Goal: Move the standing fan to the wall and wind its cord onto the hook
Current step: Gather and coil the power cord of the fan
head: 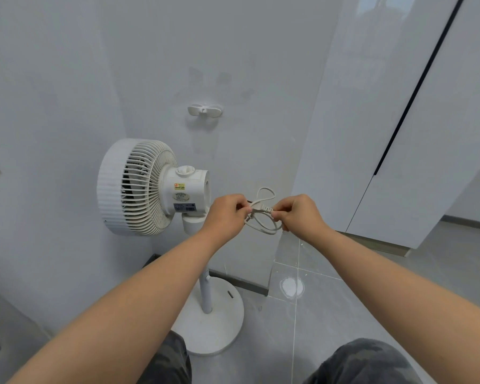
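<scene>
The white standing fan (139, 187) stands close to the grey wall, head turned left, on a thin pole and a round base (219, 328). A white double-winged hook (204, 110) is fixed to the wall above and to the right of the fan head. The fan's white cord (263, 220) is gathered into small loops in front of the wall, below the hook. My left hand (225, 214) pinches the loops at their left side. My right hand (299, 214) pinches the plug end of the cord at the right.
A glossy white cabinet (399, 120) with a dark vertical gap stands to the right. Grey floor tiles (330, 314) lie below, with a bright light reflection. A dark object edges in at the far left. My knees show at the bottom.
</scene>
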